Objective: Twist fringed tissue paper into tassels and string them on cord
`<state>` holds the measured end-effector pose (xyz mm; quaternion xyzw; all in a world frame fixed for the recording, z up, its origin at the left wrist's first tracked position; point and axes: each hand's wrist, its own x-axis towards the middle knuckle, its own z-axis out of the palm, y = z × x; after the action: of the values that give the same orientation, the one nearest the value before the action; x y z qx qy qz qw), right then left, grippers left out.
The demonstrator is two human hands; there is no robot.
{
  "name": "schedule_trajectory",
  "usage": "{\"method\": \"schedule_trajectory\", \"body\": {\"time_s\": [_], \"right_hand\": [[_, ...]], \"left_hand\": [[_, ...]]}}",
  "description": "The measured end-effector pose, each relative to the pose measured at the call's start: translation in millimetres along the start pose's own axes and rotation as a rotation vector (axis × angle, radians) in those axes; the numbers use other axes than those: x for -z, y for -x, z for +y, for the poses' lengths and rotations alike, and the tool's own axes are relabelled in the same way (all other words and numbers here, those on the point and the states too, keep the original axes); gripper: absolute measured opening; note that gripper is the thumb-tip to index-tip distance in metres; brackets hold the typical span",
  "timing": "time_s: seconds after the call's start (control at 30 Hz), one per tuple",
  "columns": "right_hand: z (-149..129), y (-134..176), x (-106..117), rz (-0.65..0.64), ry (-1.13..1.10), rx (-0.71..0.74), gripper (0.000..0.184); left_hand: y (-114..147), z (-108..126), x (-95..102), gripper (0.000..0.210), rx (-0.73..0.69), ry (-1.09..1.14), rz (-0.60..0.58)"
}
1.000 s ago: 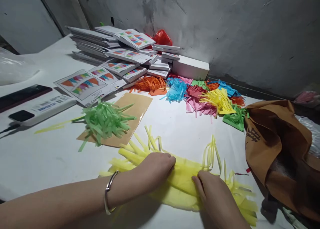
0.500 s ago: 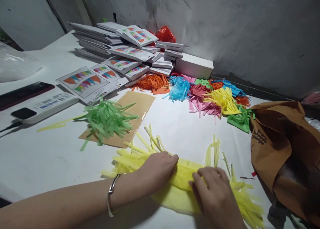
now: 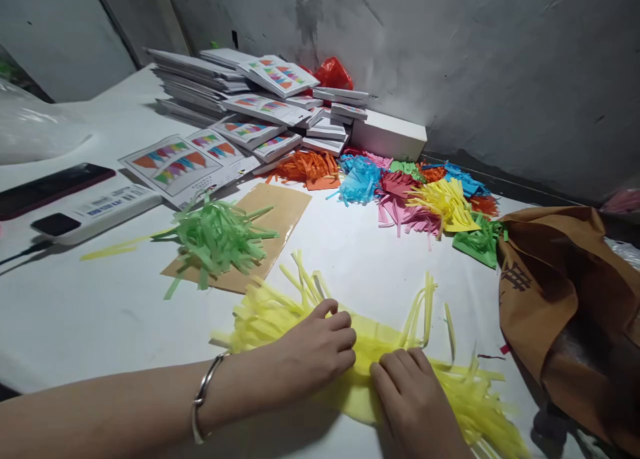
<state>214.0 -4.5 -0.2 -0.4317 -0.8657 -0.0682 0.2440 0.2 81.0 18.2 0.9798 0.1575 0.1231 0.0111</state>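
Handling yellow tissue (image 3: 374,345) on the surface (image 3: 125,319) with left hand (image 3: 315,352) and right hand (image 3: 413,393). Curled in grip over its uncut middle; with fingertips hidden, cannot tell whether clamped. Probably light, soft, easily torn; best held along that middle, clear of the fringed ends.

I have the left forearm (image 3: 115,405) angled in from the lower left, the left hand (image 3: 307,352) palm down, fingers bent. Near it, not touching, my right hand (image 3: 417,399) curls its fingers; I can't tell how tightly either closes.
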Motion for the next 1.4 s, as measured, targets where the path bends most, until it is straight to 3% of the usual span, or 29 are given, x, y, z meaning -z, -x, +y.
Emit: {"method": "schedule_trajectory", "body": {"time_s": [0.07, 0.17, 0.27, 0.43, 0.57, 0.7, 0.8, 0.97, 1.2, 1.4], "right_hand": [[2.3, 6.1, -2.2, -0.012, -0.005, -0.025, 0.034], [4.9, 12.6, -5.3, -0.051, -0.043, -0.212, 0.029], [7.1, 10.3, -9.0, -0.152, 0.064, -0.353, 0.028], [14.6, -2.1, -13.7, -0.282, 0.215, -0.377, 0.03], [16.6, -7.2, -9.9, -0.144, 0.299, -0.336, 0.029], [8.5, -11.4, -5.9, 0.038, 0.084, -0.191, 0.022], [3.3, -12.6, -6.5, 0.025, -0.021, -0.078, 0.029], [1.1, -12.0, -6.4, 0.031, -0.124, -0.19, 0.019], [0.5, -13.4, -8.2, -0.014, 0.138, -0.011, 0.031], [7.4, 8.3, -4.2, -0.007, 0.091, -0.028, 0.031]], "left_hand": [[5.3, -2.4, -6.0, 0.022, 0.035, 0.031, 0.007], [10.0, -3.9, -10.8, 0.019, 0.163, 0.082, 0.017], [5.9, -2.5, -8.5, 0.02, 0.333, 0.083, -0.049], [-9.8, -1.2, -2.8, 0.02, 0.444, -0.021, -0.189], [-13.7, -1.8, -5.6, 0.021, 0.44, -0.038, -0.187], [-10.6, -2.0, -4.8, 0.02, 0.446, -0.028, -0.12], [-7.1, -2.6, -0.9, 0.012, 0.371, -0.02, -0.028], [-3.6, -5.1, -2.6, 0.013, 0.089, -0.064, 0.039], [-4.9, -8.2, -3.6, 0.022, -0.027, -0.078, 0.075], [-0.6, -10.4, -1.6, 0.02, -0.028, -0.041, 0.027]]}}
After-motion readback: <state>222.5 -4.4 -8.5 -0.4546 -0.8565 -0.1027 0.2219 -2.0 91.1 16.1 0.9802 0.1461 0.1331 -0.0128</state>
